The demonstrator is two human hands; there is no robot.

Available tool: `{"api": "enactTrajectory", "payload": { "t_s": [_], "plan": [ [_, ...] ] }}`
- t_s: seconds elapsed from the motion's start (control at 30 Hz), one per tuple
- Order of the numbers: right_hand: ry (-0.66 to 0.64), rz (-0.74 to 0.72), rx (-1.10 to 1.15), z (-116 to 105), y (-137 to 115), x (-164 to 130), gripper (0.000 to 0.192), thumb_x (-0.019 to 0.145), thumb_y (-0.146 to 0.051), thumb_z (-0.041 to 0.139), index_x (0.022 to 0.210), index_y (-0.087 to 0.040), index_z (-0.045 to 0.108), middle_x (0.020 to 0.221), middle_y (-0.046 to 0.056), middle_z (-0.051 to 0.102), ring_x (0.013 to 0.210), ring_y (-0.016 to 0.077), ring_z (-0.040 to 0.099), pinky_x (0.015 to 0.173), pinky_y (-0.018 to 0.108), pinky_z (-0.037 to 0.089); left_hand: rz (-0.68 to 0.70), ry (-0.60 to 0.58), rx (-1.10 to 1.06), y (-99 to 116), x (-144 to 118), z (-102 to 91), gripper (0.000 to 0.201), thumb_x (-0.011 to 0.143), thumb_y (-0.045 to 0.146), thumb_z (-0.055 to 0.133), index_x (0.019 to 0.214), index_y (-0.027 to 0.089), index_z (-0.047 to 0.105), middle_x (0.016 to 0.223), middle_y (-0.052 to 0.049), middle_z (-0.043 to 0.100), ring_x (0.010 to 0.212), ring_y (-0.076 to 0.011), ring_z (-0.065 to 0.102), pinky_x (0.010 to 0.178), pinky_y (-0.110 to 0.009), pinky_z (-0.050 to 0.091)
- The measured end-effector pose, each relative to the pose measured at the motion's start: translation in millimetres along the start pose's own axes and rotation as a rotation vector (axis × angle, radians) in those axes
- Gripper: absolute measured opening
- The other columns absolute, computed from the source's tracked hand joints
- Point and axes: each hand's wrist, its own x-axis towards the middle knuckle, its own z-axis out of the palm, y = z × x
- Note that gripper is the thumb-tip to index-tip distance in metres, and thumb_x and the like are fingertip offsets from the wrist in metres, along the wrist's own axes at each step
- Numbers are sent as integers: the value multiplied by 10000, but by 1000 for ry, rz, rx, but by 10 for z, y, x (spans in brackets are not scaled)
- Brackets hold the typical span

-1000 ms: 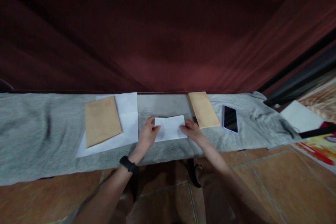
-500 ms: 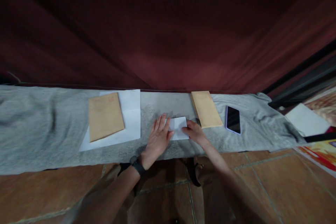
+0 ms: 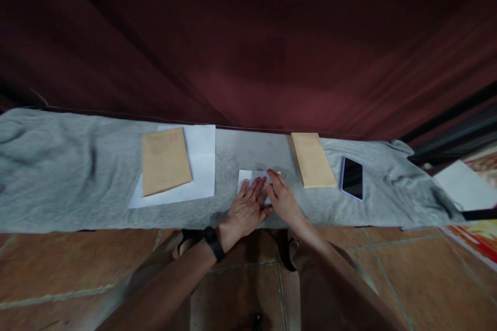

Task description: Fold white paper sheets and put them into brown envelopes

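Note:
A small folded sheet of white paper [image 3: 244, 175] lies on the grey cloth, largely covered by my hands. My left hand [image 3: 247, 209] rests flat on it with the fingers spread; a dark watch is on that wrist. Beside it, my right hand [image 3: 282, 199] lies over the paper's right part, fingers stretched out and pressing down near its top right corner. The two hands touch or nearly touch around the thumbs and fingertips. Neither hand grips the paper.
To the left, a brown envelope [image 3: 166, 163] lies on larger white sheets [image 3: 202, 165]. On the right are a stack of brown envelopes [image 3: 313, 160] and a phone [image 3: 352, 178]. The grey cloth [image 3: 89, 176] covers a narrow bench, with a dark red curtain [image 3: 248, 62] behind.
My right hand has let go of the paper's right edge and moved left onto its top. My left hand has slid slightly toward the paper's middle. The view has shifted a little.

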Motion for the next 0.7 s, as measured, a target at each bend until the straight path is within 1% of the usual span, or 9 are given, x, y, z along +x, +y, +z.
{"api": "enactTrajectory", "payload": {
  "t_s": [0.07,0.13,0.2,0.33,0.43,0.53,0.7],
  "plan": [
    [-60,-57,31,128,-44,-35,501,1057,-380,325,1508,-189,434,1546,118,463,1450,206,396,1207,431,345,24,-9,26,31,-21,17,601,999,433,423,1516,127,417,1558,-172,448,1506,-286,311,1245,-526,171],
    [-98,-93,-8,221,-65,-60,526,1062,-396,316,1523,-166,422,1575,120,429,1486,207,339,1243,451,276,43,-7,63,59,-42,18,582,993,368,426,1503,87,430,1535,-198,469,1499,-293,325,1245,-518,173],
    [-112,-98,-74,265,-63,-68,537,1067,-394,291,1533,-152,408,1595,120,400,1505,204,301,1255,466,232,44,-8,92,79,-60,2,595,983,355,438,1500,61,428,1523,-217,476,1490,-299,343,1247,-511,175],
    [-121,-69,-178,261,-21,-48,558,1076,-405,235,1555,-151,367,1619,108,355,1521,193,265,1258,460,205,32,-19,93,91,-90,-36,634,988,422,425,1514,67,403,1531,-194,477,1480,-279,366,1251,-500,180],
    [-134,-71,-213,252,12,-37,563,1079,-421,207,1571,-179,335,1627,86,341,1524,178,255,1261,453,187,29,-10,79,93,-119,-29,631,1009,436,387,1516,61,395,1528,-180,485,1480,-274,365,1251,-493,184],
    [-137,-72,-235,255,27,-38,568,1080,-429,182,1579,-195,318,1625,77,347,1522,166,260,1261,444,179,33,-19,81,96,-149,-14,645,1017,449,366,1501,26,405,1533,-200,470,1487,-296,346,1251,-514,168],
    [-141,-50,-282,254,15,-38,577,1081,-434,164,1577,-183,322,1628,76,338,1526,171,248,1255,443,189,40,-77,56,83,-171,-41,694,1006,479,371,1503,-7,383,1540,-227,448,1496,-313,323,1254,-528,139]
  ]
}}
